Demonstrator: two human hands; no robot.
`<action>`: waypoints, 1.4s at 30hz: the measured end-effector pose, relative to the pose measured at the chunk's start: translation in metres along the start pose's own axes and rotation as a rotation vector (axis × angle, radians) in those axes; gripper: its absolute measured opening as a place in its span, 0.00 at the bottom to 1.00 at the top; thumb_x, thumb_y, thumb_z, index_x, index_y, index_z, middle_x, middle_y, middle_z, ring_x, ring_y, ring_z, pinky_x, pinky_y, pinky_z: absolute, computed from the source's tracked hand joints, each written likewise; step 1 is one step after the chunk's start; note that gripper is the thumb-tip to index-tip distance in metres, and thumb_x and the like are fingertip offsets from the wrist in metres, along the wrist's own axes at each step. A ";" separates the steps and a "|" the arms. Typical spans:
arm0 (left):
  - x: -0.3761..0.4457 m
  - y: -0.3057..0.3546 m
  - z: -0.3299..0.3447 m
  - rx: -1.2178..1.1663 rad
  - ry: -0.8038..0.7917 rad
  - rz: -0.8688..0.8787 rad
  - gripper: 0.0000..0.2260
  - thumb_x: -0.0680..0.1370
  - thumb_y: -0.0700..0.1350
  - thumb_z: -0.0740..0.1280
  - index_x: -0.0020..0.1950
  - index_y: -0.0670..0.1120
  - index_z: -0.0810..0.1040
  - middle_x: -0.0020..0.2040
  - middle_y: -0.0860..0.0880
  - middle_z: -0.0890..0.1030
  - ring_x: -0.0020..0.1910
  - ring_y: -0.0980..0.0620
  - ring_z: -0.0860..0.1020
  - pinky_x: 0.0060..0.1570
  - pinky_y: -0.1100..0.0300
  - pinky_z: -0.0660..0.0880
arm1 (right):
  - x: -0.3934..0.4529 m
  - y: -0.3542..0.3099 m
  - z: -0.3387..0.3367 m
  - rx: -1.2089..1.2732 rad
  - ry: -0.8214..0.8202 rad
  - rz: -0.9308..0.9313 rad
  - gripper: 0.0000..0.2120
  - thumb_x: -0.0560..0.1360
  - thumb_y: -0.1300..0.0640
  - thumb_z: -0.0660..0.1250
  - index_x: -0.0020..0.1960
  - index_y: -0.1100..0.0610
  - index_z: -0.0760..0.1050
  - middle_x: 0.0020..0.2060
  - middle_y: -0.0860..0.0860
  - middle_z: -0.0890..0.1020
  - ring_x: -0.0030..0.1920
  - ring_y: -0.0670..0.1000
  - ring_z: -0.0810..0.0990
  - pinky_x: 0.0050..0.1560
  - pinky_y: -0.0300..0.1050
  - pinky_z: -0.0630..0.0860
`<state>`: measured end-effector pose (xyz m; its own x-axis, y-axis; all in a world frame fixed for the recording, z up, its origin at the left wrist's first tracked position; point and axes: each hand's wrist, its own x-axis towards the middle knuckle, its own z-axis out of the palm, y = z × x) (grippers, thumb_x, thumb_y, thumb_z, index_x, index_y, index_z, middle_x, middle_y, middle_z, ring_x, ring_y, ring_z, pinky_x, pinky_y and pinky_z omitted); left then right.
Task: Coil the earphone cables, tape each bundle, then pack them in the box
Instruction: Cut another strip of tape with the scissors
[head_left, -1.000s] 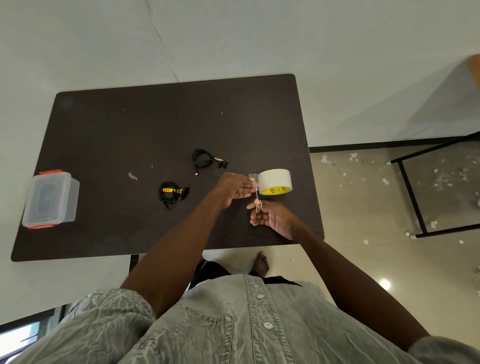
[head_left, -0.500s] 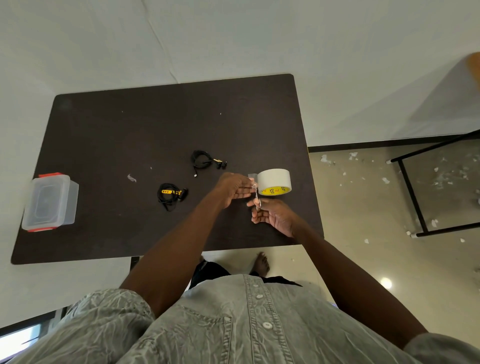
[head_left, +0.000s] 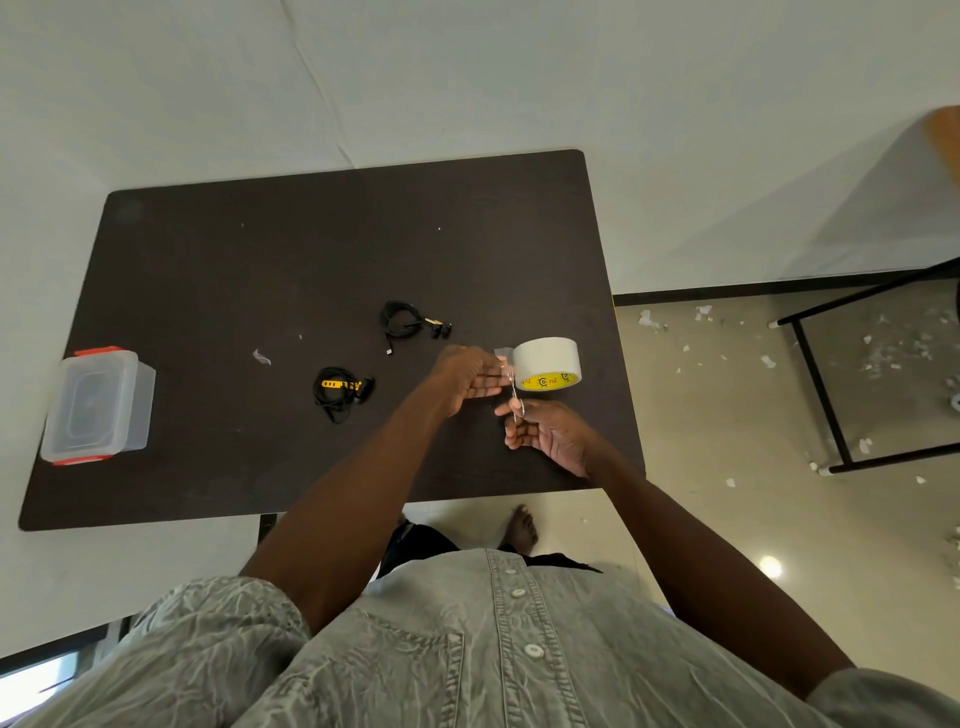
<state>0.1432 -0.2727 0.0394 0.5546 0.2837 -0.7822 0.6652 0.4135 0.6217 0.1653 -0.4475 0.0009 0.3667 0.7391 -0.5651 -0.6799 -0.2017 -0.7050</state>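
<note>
A white tape roll (head_left: 548, 358) with a yellow core stands on the dark table (head_left: 311, 249) near its right edge. My left hand (head_left: 467, 379) holds the clear free tape strip (head_left: 503, 353) pulled from the roll. My right hand (head_left: 550, 436) grips small metal scissors (head_left: 516, 408) pointing up at the strip. One coiled black earphone bundle (head_left: 402, 319) lies behind my left hand. A second bundle (head_left: 337, 392) with a yellow band lies to the left. The clear plastic box (head_left: 98, 405) with red clips sits closed at the table's left edge.
A small scrap of tape (head_left: 261, 357) lies on the table between the box and the bundles. A black metal frame (head_left: 821, 395) stands on the littered floor to the right. The table's near edge is just below my hands.
Both hands stay at the tape roll with almost no movement. The scissors remain at the strip.
</note>
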 end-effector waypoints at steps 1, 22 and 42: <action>0.000 0.000 0.000 -0.002 0.000 -0.001 0.07 0.77 0.35 0.65 0.54 0.36 0.78 0.47 0.40 0.84 0.44 0.47 0.84 0.46 0.55 0.81 | 0.000 -0.001 0.000 -0.002 0.004 0.000 0.11 0.79 0.58 0.63 0.55 0.65 0.77 0.38 0.58 0.77 0.40 0.54 0.79 0.47 0.48 0.77; -0.001 0.000 0.002 -0.003 -0.002 -0.010 0.08 0.77 0.35 0.64 0.54 0.35 0.79 0.48 0.40 0.84 0.49 0.45 0.84 0.49 0.54 0.81 | 0.000 -0.002 0.003 -0.016 0.001 0.008 0.10 0.79 0.58 0.64 0.55 0.64 0.78 0.38 0.59 0.77 0.39 0.54 0.79 0.46 0.47 0.77; -0.001 0.001 0.000 0.030 -0.009 -0.012 0.08 0.76 0.34 0.65 0.55 0.35 0.77 0.45 0.41 0.84 0.43 0.49 0.84 0.43 0.57 0.80 | -0.004 -0.005 0.011 0.030 0.046 -0.087 0.07 0.78 0.61 0.66 0.44 0.59 0.82 0.34 0.60 0.77 0.31 0.50 0.76 0.34 0.43 0.76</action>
<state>0.1434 -0.2726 0.0412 0.5508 0.2713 -0.7893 0.6864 0.3909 0.6133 0.1602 -0.4426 0.0119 0.4534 0.7224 -0.5221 -0.6629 -0.1183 -0.7393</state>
